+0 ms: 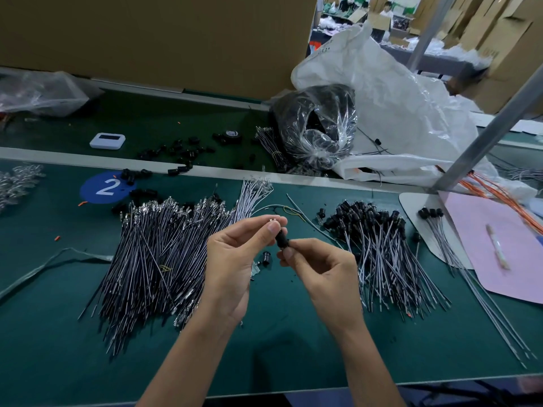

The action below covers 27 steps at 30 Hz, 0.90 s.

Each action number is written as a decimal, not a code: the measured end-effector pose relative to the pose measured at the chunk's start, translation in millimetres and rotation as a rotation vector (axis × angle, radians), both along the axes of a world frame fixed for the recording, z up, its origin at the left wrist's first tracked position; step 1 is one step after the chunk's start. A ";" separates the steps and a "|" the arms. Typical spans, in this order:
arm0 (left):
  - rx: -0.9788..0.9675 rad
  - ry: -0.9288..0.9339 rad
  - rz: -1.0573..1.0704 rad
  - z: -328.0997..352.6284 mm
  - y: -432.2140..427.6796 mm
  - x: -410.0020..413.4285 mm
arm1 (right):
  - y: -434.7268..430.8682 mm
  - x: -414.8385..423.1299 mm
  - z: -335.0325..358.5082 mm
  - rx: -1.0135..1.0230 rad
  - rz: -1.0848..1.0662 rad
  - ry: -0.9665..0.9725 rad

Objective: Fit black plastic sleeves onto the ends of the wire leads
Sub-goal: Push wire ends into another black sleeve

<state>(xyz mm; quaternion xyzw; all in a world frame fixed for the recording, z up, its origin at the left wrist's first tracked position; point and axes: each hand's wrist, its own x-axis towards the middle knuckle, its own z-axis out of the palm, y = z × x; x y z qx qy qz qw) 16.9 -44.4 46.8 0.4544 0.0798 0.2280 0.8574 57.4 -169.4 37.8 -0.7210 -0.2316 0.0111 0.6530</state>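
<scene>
My left hand (238,254) pinches the metal end of a wire lead (273,221) between thumb and forefinger, above the green table. My right hand (320,268) pinches a black plastic sleeve (281,240) just below that tip; sleeve and lead end touch or nearly touch. A loose black sleeve (266,257) lies on the table under my hands. A large pile of bare wire leads (158,251) spreads on the left. On the right lies a pile of leads with black sleeves fitted (379,239).
Loose black sleeves (176,151) are scattered on the conveyor strip behind, near a white device (107,141). A clear bag of black parts (317,127) and a white sack (396,113) sit at the back right. A pink sheet (499,254) and a metal post (482,136) stand to the right.
</scene>
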 end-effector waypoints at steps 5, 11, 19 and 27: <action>0.057 0.018 0.077 -2.4 -5.3 0.1 | 3.4 -1.9 -3.6 -0.012 0.029 0.024; 0.125 -0.037 0.158 -4.9 -8.7 -2.1 | 4.6 -1.7 0.5 0.085 0.063 0.029; 0.068 -0.092 -0.118 -8.6 -10.0 -3.6 | 3.9 2.1 1.2 0.094 -0.005 -0.008; 0.124 -0.122 -0.013 -9.1 -20.2 -9.0 | 4.3 -3.9 -2.6 0.112 0.064 -0.048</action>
